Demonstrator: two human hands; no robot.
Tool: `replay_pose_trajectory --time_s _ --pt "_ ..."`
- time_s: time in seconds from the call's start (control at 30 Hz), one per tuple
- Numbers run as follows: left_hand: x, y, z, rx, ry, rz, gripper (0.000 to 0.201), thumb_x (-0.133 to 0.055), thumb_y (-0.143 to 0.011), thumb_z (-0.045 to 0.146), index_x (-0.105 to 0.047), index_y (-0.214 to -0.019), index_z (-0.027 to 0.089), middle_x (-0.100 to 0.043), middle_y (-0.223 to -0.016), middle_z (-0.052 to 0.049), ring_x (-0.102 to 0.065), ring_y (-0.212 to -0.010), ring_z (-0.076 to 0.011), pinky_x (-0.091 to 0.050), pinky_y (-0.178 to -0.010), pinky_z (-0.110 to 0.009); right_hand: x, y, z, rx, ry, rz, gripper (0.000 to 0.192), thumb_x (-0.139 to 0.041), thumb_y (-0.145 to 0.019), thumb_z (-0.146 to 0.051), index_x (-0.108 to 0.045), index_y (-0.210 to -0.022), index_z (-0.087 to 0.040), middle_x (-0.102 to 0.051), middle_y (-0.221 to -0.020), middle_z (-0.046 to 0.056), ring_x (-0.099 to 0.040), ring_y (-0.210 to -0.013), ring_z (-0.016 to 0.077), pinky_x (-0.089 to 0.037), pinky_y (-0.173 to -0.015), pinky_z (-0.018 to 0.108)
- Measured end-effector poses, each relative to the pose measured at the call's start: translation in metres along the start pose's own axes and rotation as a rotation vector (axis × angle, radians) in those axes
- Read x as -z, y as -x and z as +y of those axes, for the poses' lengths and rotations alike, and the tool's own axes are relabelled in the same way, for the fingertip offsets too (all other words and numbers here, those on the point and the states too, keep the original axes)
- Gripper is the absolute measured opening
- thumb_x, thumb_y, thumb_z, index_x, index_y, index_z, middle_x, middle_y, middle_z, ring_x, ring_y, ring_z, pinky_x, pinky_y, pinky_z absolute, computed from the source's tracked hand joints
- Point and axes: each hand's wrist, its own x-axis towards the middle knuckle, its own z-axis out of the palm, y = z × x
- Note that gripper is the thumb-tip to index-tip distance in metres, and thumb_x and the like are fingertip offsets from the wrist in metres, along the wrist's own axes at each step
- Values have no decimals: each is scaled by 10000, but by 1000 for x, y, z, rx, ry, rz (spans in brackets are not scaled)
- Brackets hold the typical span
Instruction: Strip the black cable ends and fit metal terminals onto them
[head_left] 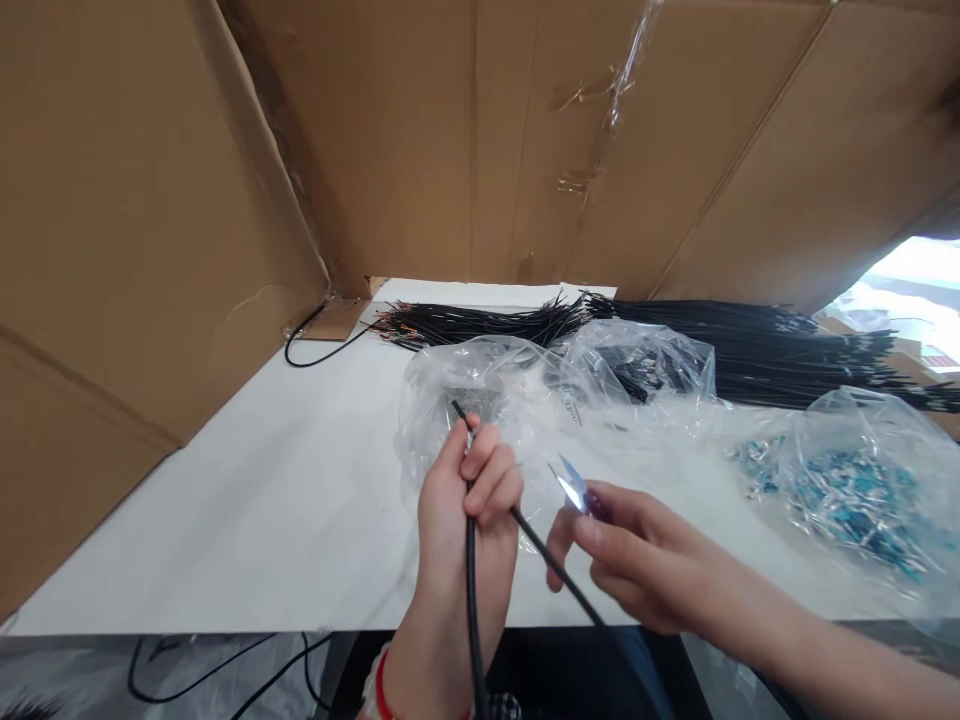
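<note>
Two bare hands work above the white table (225,520) in the head view. The left hand (469,510) is curled around black cables (472,590), fingers pinching them, one end poking up past the fingertips and another running down to the right. The right hand (622,550) pinches small snips (574,488), blades just beside the cables. Clear plastic bags (525,390) and a long bundle of black wires (750,350) lie behind, before cardboard walls (150,200).
</note>
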Motion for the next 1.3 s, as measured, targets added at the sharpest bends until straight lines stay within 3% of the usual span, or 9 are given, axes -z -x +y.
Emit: replay_pose_trajectory --time_s 0.1,0.27,0.57,0.77,0.9,1.0,1.1,1.2,1.3 --pt "-17 -6 -7 -216 -158 -26 274 -345 -971 98 -458 -730 162 -265 -539 101 -235 -326 3 -202 -315 -128 -12 10 -5 150 -70 41 409 -607 -828 -557 -596 -887 -153 -496 -720 -22 -265 -488 62 -204 -436 232" --pt "-29 -3 -21 -363 -294 -44 205 -406 -949 154 -458 -756 200 -306 -529 102 -227 -332 -24 -204 -328 -147 -21 15 -5 283 136 221 321 -768 -686 -384 -558 -816 -180 -513 -723 -27 -384 -618 110 -283 -523 232" --pt "-14 -39 -37 -398 -547 -49 244 -470 -973 346 -517 -813 169 -393 -568 95 -356 -401 -52 -386 -427 -194 -2 -6 5 252 220 262 155 -557 -774 -253 -453 -679 -189 -389 -629 -48 -360 -595 113 -275 -544 255" --pt "-6 -70 -21 -429 -1127 -179 243 -551 -939 381 -621 -949 149 -640 -821 -8 -606 -656 -126 -534 -632 -303 18 -12 6 302 232 321 145 -511 -754 -216 -410 -652 -201 -326 -615 -62 -320 -579 108 -243 -530 254" --pt "4 -57 -16 -612 -1572 -293 26 -649 -843 180 -644 -854 157 -650 -1003 -58 -599 -986 -223 -469 -912 -448 20 -4 11 315 289 371 183 -502 -756 -218 -356 -645 -210 -335 -612 -62 -313 -581 107 -233 -519 251" --pt "6 -44 -17 -778 -1797 -323 142 -629 -721 33 -642 -756 170 -608 -1128 -132 -480 -1184 -340 -327 -1032 -547 21 3 13 317 298 399 185 -499 -757 -213 -352 -644 -208 -345 -619 -59 -318 -581 105 -241 -520 248" --pt "2 -43 -19 -879 -1947 -302 184 -565 -803 148 -579 -623 182 -601 -926 -171 -480 -1119 -413 -291 -996 -632 25 10 12 323 289 436 197 -509 -753 -208 -349 -638 -210 -343 -611 -62 -317 -575 104 -243 -517 247" --pt "-7 -48 -19 -929 -2016 -274 302 -420 -904 232 -555 -637 188 -546 -832 -159 -475 -1059 -411 -313 -956 -641 31 17 11 331 284 463 193 -516 -762 -211 -368 -638 -209 -365 -618 -59 -347 -585 108 -260 -533 249" --pt "-12 -35 -11 -951 -2016 -310 221 -373 -895 150 -592 -866 155 -519 -1047 -171 -450 -1111 -353 -360 -974 -544 38 24 12 332 284 491 216 -522 -773 -216 -355 -637 -212 -358 -624 -59 -341 -592 109 -254 -535 255"
